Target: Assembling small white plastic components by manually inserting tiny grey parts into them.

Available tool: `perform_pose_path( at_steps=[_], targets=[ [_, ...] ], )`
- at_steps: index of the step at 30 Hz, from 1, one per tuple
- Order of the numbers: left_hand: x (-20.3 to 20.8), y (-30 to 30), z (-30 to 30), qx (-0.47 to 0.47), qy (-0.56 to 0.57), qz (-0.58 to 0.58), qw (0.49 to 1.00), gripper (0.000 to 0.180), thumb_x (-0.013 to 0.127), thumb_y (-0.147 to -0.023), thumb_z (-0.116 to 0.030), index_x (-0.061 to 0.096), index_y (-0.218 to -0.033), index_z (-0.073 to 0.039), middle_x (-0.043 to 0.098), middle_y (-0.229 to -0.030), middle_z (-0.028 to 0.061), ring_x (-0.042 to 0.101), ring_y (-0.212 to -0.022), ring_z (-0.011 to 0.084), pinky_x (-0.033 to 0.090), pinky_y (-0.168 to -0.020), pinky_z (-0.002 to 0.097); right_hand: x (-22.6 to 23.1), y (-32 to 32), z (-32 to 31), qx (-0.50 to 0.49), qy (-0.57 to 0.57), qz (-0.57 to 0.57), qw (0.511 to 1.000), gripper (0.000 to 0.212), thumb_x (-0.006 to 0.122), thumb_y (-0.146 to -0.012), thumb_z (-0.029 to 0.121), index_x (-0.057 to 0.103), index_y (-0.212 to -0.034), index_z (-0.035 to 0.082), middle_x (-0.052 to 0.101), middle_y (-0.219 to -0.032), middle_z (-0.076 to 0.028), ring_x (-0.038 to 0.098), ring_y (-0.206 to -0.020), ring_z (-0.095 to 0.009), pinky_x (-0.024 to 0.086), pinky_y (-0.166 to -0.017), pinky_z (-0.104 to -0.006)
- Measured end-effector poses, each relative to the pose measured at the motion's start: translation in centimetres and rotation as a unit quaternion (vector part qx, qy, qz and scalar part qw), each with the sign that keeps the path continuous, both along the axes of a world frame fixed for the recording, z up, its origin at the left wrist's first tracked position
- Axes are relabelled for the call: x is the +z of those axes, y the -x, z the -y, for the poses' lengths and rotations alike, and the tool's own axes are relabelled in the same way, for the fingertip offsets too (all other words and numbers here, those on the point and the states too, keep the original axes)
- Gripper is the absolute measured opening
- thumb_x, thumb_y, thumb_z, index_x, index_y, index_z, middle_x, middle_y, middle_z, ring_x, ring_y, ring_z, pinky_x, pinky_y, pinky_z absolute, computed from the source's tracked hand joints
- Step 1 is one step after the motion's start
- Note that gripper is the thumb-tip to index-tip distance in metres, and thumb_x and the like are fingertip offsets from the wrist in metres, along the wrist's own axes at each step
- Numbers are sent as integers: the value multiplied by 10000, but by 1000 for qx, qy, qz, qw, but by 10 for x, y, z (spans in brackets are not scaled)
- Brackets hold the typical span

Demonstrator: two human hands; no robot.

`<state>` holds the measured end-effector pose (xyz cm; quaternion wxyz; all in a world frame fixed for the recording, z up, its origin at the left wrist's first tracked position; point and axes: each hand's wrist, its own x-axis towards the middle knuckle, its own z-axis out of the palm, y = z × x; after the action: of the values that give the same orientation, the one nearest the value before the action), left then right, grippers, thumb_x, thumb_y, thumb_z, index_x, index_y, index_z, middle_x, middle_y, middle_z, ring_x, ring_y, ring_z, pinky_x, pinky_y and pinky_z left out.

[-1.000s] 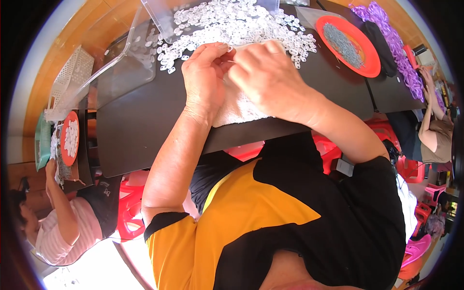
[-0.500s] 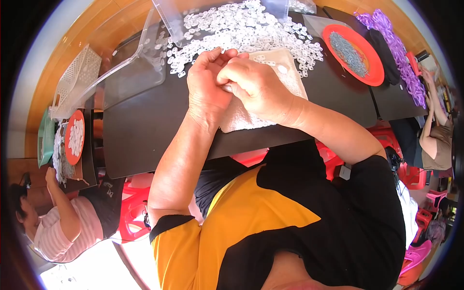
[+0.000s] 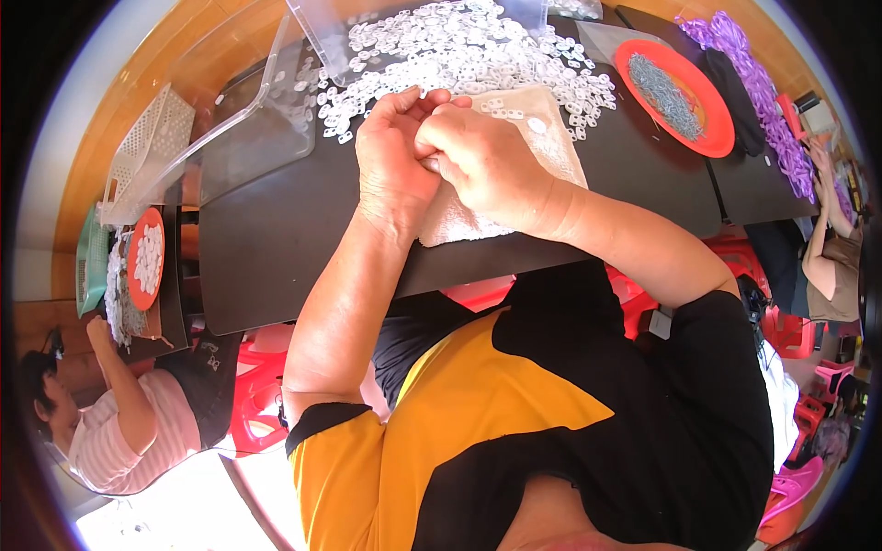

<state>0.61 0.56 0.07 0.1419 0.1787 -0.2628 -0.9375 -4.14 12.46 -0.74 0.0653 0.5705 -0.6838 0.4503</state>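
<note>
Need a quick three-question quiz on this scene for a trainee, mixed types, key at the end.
1. True or false: the right hand and left hand are held close together.
2. Multiple choice: where does the main spread of white pieces lie?
A) beyond the hands
B) nearer the person than the hands
C) to the right of the red plate on the person's right
3. Short answer: what lies on that red plate?

Key:
1. True.
2. A.
3. A heap of thin grey pieces.
</note>
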Motion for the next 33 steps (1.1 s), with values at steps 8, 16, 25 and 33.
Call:
perform_pose_path(
  at_steps=[8,16,25,33],
  targets=[
    [-5,0,6,-16,-21,-30,999,193,479,-922,-170,516,-891,17,585,-917,150,600,-960,350,467,-917,460,9,-8,6,-8,64,-168,984,194,599,-681,-16,528,-849,51,516,-751,-100,552,-699,-324,450,-619,-425],
    [-15,5,11,64,66,-45,995,134,563,-879,-77,590,-874,54,622,-844,133,614,-837,243,517,-803,376,13,3,-1,17,42,-1,999,135,585,-827,-78,553,-908,25,599,-856,-121,612,-784,-303,483,-673,-344],
    [6,-6,-12,54,246,-37,967,106,623,-855,-44,606,-881,56,635,-785,142,632,-654,225,499,-566,317,30,46,-19,1,59,68,996,96,591,-835,-48,599,-916,3,657,-890,-112,658,-797,-266,508,-692,-337],
    [5,-5,-18,29,288,-20,957,94,645,-866,-45,615,-894,40,652,-785,125,635,-643,189,478,-504,276,25,52,-24,18,92,34,995,116,592,-823,-64,582,-908,15,651,-867,-107,657,-768,-259,504,-663,-332]
  ],
)
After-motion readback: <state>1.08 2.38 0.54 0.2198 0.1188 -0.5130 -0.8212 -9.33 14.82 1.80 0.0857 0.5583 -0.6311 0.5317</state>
